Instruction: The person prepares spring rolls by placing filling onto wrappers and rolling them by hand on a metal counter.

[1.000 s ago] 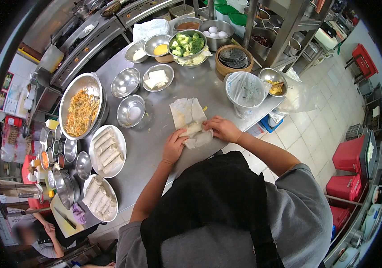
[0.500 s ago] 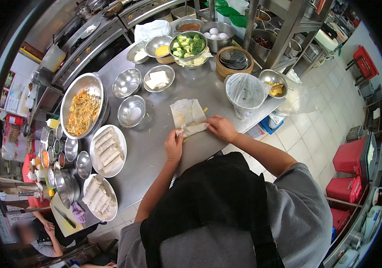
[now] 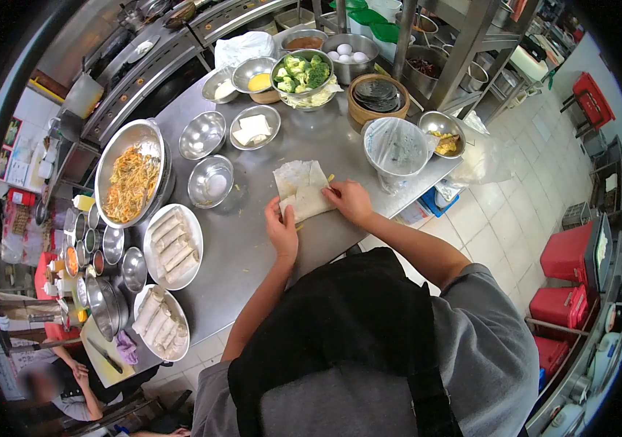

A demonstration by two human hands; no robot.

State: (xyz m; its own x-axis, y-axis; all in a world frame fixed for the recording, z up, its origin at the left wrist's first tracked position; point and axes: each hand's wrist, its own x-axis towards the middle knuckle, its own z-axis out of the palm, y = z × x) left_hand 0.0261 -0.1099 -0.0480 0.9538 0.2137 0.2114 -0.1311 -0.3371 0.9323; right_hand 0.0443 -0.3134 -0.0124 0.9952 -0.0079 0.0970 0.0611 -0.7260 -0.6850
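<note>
A partly rolled spring roll (image 3: 308, 204) lies on the steel table in front of me, its thin pale wrapper folded over at the near side. The flat far part of the wrapper (image 3: 298, 172) still spreads out beyond the fold. My left hand (image 3: 282, 231) grips the roll's left end, thumb on the near side and fingers along the edge. At the right end, my right hand (image 3: 352, 201) pinches the folded wrapper. Whatever is inside the fold is hidden. Small yellow shreds lie beside the wrapper.
Two white plates of rolls (image 3: 173, 247) (image 3: 161, 323) stand left, near a large bowl of shredded filling (image 3: 132, 182). Behind are steel bowls, broccoli (image 3: 302, 75), eggs (image 3: 347, 54) and a bamboo steamer (image 3: 378, 100). A bag-lined container (image 3: 398, 148) stands right. Another person sits lower left.
Both hands have shifted slightly away from me, and the near part of the wrapper now lies folded further over the far part. My left hand's fingers have extended along the roll's side.
</note>
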